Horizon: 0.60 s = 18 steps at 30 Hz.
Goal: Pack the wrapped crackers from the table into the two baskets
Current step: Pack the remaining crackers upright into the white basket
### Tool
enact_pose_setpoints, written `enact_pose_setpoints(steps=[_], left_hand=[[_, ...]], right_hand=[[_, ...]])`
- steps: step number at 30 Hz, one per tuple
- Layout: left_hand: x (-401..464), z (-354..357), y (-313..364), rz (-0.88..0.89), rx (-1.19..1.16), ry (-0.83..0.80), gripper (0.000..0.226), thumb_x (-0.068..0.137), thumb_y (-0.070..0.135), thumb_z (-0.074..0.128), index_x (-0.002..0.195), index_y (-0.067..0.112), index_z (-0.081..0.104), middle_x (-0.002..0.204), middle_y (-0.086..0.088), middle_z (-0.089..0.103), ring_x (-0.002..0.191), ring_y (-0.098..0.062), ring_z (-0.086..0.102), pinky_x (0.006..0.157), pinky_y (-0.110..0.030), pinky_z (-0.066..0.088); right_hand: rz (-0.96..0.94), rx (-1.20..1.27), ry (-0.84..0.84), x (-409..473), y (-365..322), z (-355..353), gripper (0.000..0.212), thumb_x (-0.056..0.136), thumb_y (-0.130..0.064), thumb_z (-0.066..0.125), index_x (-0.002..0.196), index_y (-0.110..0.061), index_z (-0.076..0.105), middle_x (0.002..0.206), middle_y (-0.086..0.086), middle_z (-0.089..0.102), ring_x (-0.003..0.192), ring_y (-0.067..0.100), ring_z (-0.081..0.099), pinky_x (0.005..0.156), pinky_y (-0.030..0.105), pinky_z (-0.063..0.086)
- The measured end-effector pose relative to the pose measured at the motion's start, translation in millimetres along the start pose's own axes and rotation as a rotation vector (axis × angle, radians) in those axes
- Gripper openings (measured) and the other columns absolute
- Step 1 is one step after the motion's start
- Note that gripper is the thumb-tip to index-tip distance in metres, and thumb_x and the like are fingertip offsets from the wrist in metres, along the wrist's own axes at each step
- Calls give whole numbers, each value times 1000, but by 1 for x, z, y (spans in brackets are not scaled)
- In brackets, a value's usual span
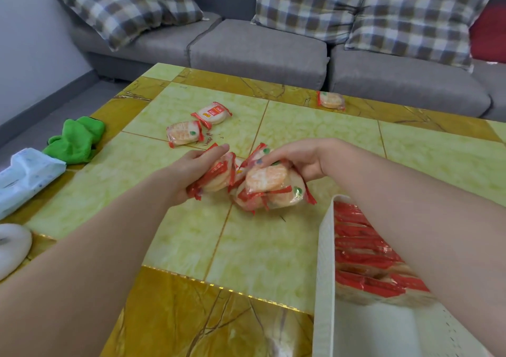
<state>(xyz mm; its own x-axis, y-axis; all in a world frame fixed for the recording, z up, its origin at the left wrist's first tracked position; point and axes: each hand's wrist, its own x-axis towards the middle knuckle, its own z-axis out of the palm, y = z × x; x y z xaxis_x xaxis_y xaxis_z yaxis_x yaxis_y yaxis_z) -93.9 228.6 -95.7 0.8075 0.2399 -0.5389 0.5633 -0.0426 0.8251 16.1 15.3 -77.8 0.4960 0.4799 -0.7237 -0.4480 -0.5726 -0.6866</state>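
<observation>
Left hand (191, 170) grips a bunch of wrapped crackers (219, 177), fingers curled round it. Right hand (295, 162) clamps a larger bunch (269, 189). One basket (325, 247) is visible, below the right fingers, nearer that hand, part-filled. Three loose packets lie beyond the fingertips: two (184, 133) (212, 112) left, one (331, 100) far right.

Bare table (315, 134) beyond the basket (325, 247)

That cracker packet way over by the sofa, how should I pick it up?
The far cracker packet lies flat and alone near the table edge, nothing touching it. Come from above and pinch its two long sides across the round middle; the red crimped ends are thin and would probably slip or crinkle.
</observation>
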Motion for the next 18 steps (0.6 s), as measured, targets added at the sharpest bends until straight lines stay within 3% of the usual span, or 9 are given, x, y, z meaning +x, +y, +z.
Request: enact_pose_setpoints(steps=[3,6,10,13,18], left_hand=[[3,1,8,-21,-10,-29,61,81,66,69,122,21,60,82,0,70,53,-10,64,44,-23,43],[7,1,12,-39,-35,-50,61,82,67,67,122,21,62,81,-1,70,52,-11,64,42,-23,43],[9,0,12,-108,-64,-70,57,84,72,60,77,15,67,73,-4,64,53,-15,54,50,-25,37],[13,-1,9,-124,-48,-89,63,82,75,59,62,16,62,69,-4,59,54,-16,47,54,-28,33],[16,4,7,-118,-83,-103,60,82,75,59,65,17,61,67,-2,61,54,-14,51,54,-27,36]], right_hand=[[-89,154,38,-4,0,-14,45,80,-21,80,121,-9,68,121,12,71,107,28,70,93,45,57],[-179,309,29,-4,-2,-23,55,77,-26,79,128,-11,65,118,12,72,99,27,72,84,42,59],[-285,538,-15,7,-5,-15,40,90,-26,69,128,-14,64,108,13,73,90,26,73,87,40,56],[-248,528,-52,18,-2,0,36,91,-26,70,123,-12,65,106,14,72,89,27,73,83,39,57],[-188,424,-137,18,-2,10,63,81,-26,78,139,-10,58,121,16,67,98,30,70,88,42,57]])
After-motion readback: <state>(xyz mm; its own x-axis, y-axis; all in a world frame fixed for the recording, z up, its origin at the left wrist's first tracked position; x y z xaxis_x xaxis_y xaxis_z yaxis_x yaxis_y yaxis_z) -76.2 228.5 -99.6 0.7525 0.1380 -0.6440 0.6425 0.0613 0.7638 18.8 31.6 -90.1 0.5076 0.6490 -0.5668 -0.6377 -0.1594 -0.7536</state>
